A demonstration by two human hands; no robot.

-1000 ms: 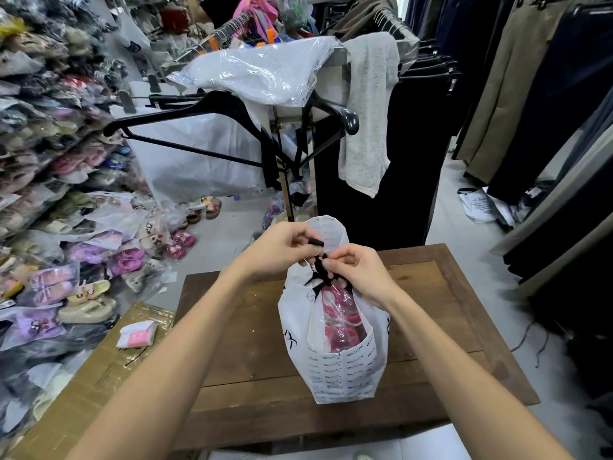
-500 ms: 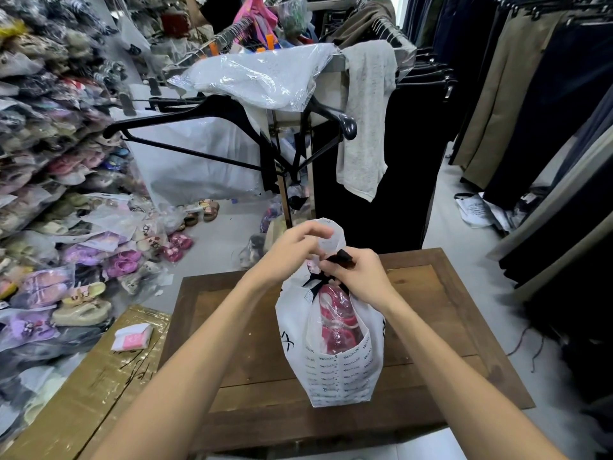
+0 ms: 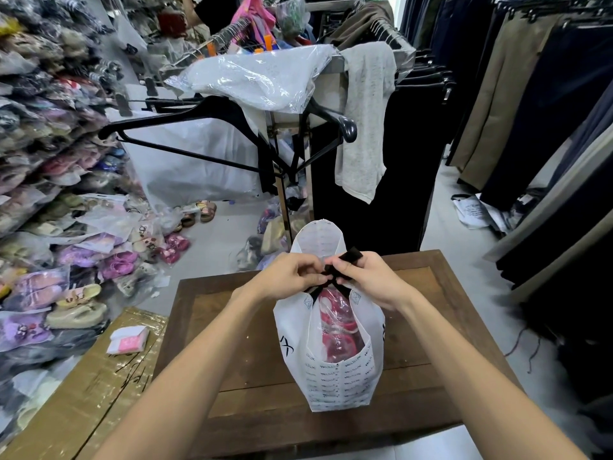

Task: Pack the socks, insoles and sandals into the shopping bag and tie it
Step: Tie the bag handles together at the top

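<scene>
A white printed shopping bag stands upright on the wooden table. Through its open side I see pink sandals wrapped in clear plastic. Socks and insoles are hidden inside, if present. A black ribbon tie crosses at the bag's mouth. My left hand pinches one end of the ribbon at the knot. My right hand grips the other end, which sticks up above my fingers.
A small pink and white packet lies on a taped cardboard box left of the table. Bagged sandals pile on the floor and shelves at left. A garment rack with black hangers stands behind; trousers hang at right.
Both hands kept working the black ribbon at the bag's mouth. The right hand now holds a ribbon end sticking up, and the left fingers have closed back onto the knot.
</scene>
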